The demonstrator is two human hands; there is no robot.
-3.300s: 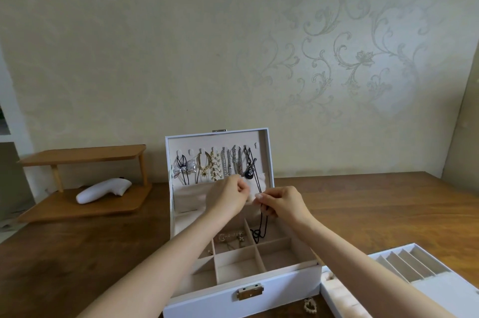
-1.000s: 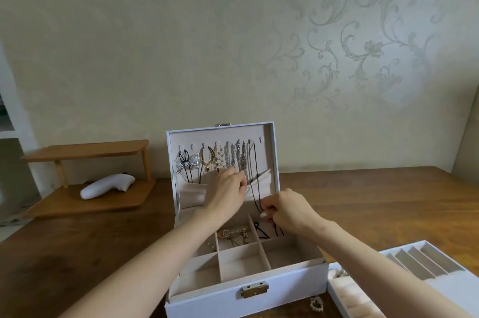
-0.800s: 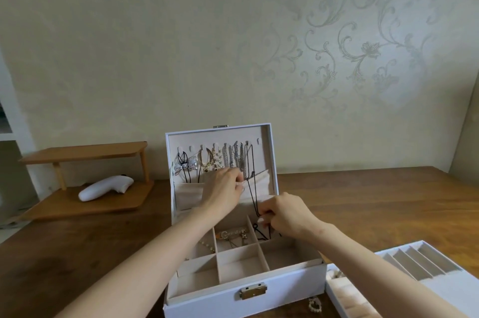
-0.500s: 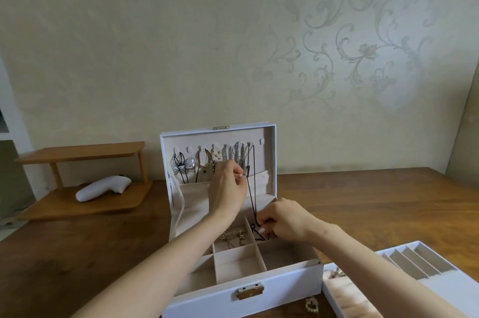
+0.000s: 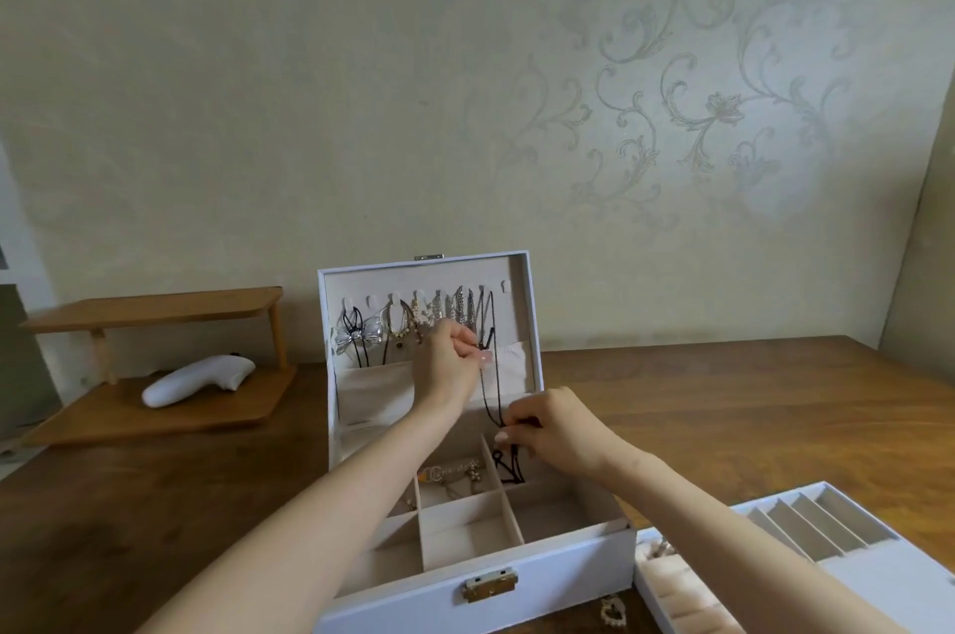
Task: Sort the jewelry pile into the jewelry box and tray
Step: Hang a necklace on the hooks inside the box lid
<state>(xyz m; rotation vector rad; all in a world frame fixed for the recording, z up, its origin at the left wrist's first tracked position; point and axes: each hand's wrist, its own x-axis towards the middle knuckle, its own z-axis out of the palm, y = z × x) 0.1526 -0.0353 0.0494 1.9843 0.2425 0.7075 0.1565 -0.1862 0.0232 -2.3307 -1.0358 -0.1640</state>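
— Compared with three seconds ago, our right hand sits lower, over the back right compartment of the jewelry box. Our left hand remains up at the lid.
— What do our fingers hold?
— Both pinch the black necklace. Our left fingertips hold the cord near the lid's pocket, and our right fingertips curl on it lower down. Its top hangs from a hook in the lid, and its end droops into that compartment.
— And the tray?
— Just right of the box's front corner. A heart-shaped piece lies before the box front.
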